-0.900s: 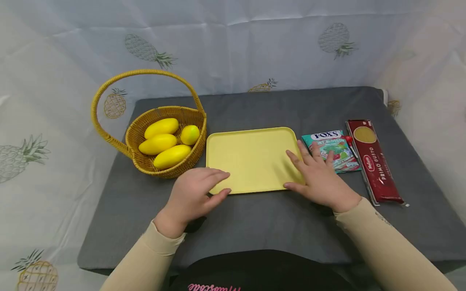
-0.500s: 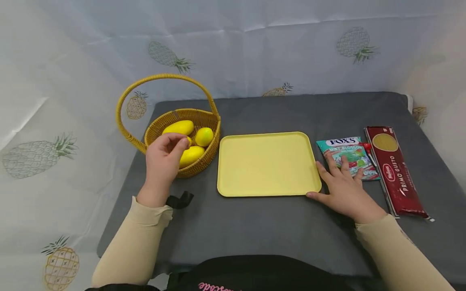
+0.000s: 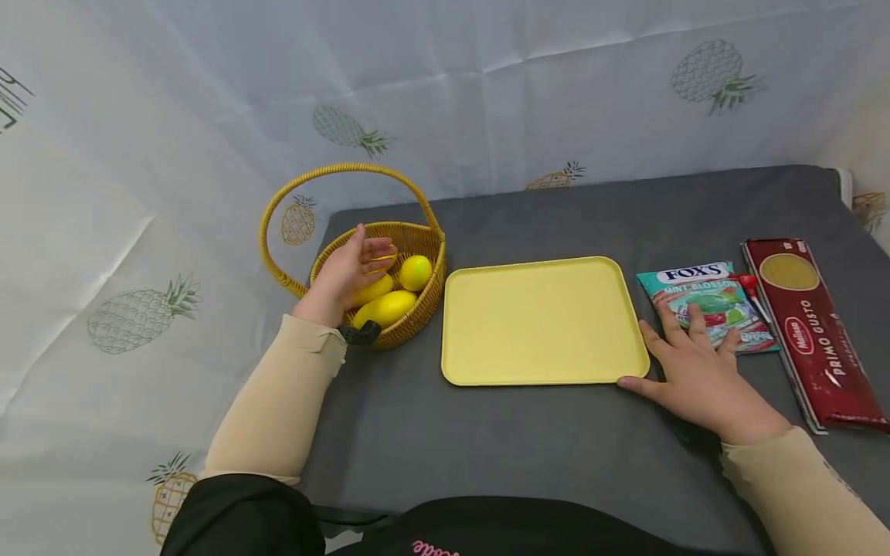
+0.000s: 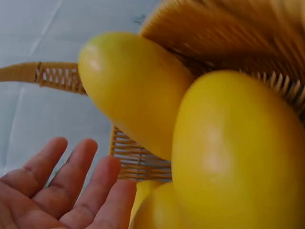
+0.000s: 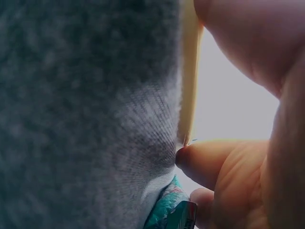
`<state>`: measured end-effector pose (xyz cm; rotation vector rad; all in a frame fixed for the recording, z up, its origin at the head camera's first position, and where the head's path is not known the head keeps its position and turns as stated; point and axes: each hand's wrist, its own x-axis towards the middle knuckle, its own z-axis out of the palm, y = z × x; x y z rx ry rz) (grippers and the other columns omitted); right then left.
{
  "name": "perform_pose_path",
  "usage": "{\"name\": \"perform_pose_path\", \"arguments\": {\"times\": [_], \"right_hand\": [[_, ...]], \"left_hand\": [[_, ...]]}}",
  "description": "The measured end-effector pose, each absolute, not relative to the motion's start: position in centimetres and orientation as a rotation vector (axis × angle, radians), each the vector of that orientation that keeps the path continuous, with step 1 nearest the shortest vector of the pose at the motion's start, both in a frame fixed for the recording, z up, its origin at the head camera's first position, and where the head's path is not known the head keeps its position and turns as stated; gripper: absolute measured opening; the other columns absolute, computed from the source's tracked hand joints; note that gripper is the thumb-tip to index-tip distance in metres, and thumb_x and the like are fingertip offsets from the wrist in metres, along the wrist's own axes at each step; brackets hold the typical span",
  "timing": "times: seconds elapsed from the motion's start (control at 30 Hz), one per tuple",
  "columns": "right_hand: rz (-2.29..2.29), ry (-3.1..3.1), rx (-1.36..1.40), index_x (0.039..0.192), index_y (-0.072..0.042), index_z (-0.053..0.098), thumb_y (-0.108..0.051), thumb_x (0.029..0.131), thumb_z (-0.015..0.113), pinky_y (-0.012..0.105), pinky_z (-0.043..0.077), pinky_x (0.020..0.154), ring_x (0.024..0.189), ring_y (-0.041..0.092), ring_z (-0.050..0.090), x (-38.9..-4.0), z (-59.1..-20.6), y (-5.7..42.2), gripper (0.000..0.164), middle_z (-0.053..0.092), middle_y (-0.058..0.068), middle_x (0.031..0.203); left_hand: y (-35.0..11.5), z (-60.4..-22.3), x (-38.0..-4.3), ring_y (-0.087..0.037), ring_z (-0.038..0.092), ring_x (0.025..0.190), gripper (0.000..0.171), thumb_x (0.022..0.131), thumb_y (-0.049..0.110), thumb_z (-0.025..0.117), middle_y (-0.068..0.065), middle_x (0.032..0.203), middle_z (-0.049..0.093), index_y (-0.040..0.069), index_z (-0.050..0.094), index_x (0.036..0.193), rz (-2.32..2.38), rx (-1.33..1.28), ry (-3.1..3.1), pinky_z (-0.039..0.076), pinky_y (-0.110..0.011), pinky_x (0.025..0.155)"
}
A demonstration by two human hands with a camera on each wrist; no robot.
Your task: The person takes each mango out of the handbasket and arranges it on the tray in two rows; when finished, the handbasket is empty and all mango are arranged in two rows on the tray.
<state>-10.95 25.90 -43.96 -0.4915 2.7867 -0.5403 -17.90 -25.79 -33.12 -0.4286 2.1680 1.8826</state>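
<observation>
Left hand (image 3: 342,274) over basket (image 3: 426,316) — fingers extended, yellow fruits (image 3: 386,310) (smooth) beneath, right hand (image 3: 709,380) spread, thumb at yellow tray (image 3: 542,321), fingertips over teal bag (image 3: 715,297), red packet (image 3: 815,336) to its right

2 beige sleeves (image 3: 278,401); black garment (image 3: 528,525), pink lettering (image 3: 434,549).

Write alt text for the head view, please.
A person's left hand is over a wicker basket of yellow fruit. The right hand is spread beside a yellow tray, partly over a teal FOX'S packet; a red packet lies farther right.
</observation>
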Motion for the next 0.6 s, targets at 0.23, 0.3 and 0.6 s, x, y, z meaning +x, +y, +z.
{"name": "perform_pose_path", "arguments": {"times": [0.23, 0.3, 0.6], "right_hand": [[-0.529, 2.785, -0.499, 0.168, 0.009, 0.033, -0.073, 0.092, 0.078, 0.096, -0.021, 0.105, 0.159, 0.064, -0.025, -11.3, -44.1, 26.0, 0.12, -0.001, 0.035, 0.18], [-0.527, 2.785, -0.498, 0.168, 0.009, 0.033, -0.072, 0.092, 0.077, 0.096, -0.021, 0.105, 0.159, 0.064, -0.025, -11.3, -44.2, 26.0, 0.119, -0.001, 0.035, 0.18], [-0.549, 2.783, -0.486, 0.167, 0.009, 0.034, -0.073, 0.09, 0.079, 0.095, -0.023, 0.105, 0.159, 0.066, -0.024, -11.5, -44.6, 26.2, 0.121, -0.001, 0.034, 0.18]], "left_hand": [[-26.2, -34.7, -18.7, -0.034, 0.034, 0.165, 0.056, 0.117, 0.013, 0.05, -0.014, 0.178, 0.036, 0.002, 0.039, 0.17, 1.655, -0.294, 2.175, 0.035, -0.051, 0.133], [-26.3, -34.9, -18.9, -0.034, 0.034, 0.166, 0.063, 0.11, 0.0, 0.055, -0.015, 0.178, 0.036, 0.003, 0.039, 0.17, 1.571, -0.199, 2.208, 0.038, -0.051, 0.13], [-25.5, -35.1, -20.3, -0.035, 0.051, 0.15, 0.069, 0.098, -0.006, 0.075, -0.015, 0.166, 0.051, 0.009, 0.053, 0.162, 1.351, -0.04, 2.346, 0.051, -0.05, 0.117]]}}
